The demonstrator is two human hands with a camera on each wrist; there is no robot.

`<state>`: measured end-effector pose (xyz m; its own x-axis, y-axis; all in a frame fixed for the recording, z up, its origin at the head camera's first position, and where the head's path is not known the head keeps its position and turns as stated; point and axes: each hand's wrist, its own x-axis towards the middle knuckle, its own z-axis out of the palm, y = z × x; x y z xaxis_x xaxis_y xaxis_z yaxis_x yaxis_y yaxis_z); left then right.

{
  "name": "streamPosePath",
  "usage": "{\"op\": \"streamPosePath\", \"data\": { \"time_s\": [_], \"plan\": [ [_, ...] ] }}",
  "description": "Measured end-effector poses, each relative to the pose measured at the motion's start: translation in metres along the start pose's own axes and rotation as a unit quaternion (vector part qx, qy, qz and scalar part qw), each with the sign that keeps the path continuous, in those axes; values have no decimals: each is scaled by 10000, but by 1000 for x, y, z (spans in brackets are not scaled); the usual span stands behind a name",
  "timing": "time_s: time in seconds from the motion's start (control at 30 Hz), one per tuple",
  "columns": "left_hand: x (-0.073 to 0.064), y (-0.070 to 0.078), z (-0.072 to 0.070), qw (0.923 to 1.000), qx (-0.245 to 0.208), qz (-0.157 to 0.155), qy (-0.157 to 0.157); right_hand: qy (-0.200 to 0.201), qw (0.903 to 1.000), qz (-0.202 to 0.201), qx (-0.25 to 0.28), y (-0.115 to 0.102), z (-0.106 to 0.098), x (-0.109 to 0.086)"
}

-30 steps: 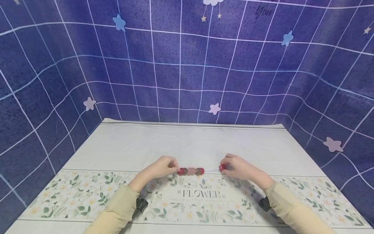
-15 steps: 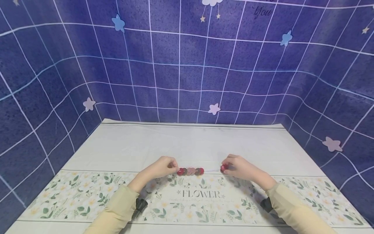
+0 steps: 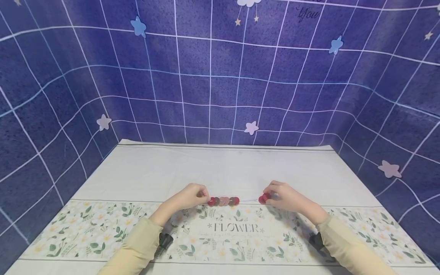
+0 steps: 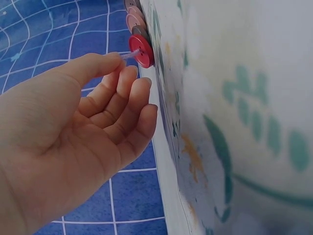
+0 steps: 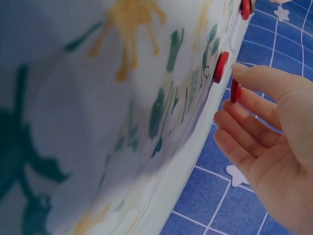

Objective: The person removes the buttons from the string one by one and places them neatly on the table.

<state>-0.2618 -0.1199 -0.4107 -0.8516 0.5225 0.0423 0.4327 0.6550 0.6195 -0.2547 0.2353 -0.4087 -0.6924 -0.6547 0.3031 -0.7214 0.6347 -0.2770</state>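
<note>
In the head view my left hand (image 3: 192, 196) is at the left end of a row of buttons (image 3: 224, 201) in red, dark brown and pink, overlapping along a pale cord (image 3: 249, 200). The left wrist view shows thumb and forefinger pinching the cord end (image 4: 129, 54) where it leaves a red button (image 4: 142, 51). Over on the right, my right hand (image 3: 285, 197) pinches a red button (image 5: 234, 91) on edge between thumb and forefinger. Just beyond its fingertips is a second red button (image 5: 221, 67), close over the cloth. A bare stretch of cord separates these from the row.
The table has a white tablecloth (image 3: 223, 168) with a printed flower band and the word FLOWER. Behind and at both sides hangs a blue grid-patterned curtain (image 3: 220, 91) with stars.
My right hand has moved slightly right with its red button, and a second red button now shows apart at its left. The left hand and the row stay about where they were.
</note>
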Motion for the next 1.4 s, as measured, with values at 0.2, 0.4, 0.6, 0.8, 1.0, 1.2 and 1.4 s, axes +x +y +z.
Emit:
{"op": "streamPosePath", "data": {
  "time_s": [0.2, 0.4, 0.6, 0.8, 1.0, 1.2, 1.4],
  "plan": [
    [0, 0, 0, 10000, 21, 2, -5, 70, 9999, -73, 0, 0, -2, -3],
    [0, 0, 0, 10000, 18, 20, -12, 40, 10000, 53, -12, 0, -3, -5],
    [0, -1, 0, 10000, 5, 43, -19, 97, 9999, 81, -40, 1, -4, -8],
    [0, -2, 0, 10000, 16, 70, 5, 46, 9998, 193, -58, 3, -4, -11],
    [0, -2, 1, 10000, 10, 25, 8, -5, 9994, 309, -128, 3, -4, -12],
    [0, -1, 1, 10000, -9, -29, 12, -113, 9990, 398, -187, 1, -4, -13],
    [1, -1, 1, 10000, -18, -37, 2, -275, 9984, 430, -236, 1, -5, -13]
  ]
}}
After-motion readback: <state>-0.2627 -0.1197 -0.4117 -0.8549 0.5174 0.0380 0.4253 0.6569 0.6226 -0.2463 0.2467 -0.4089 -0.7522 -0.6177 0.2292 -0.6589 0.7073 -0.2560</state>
